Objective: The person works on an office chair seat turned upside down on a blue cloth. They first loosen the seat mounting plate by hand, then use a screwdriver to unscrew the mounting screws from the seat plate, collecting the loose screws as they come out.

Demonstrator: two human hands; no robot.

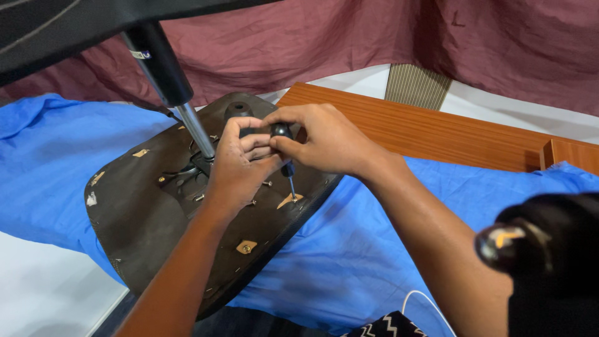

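Hands meet over the upturned seat (143,218), which lies on the blue sheet (56,156) near its left edge. Right hand (324,140) fingers pinch the screwdriver (286,156) handle; left hand (240,165) curls around it, steadying. Step in hand looks like driving a screw; next calls for keeping the tip seated while turning.

One small label (141,55) on upper part of black chair post (159,62), near top left corner: rectangular, pale with dark print, wrapped around post. No packages, signs, screens.
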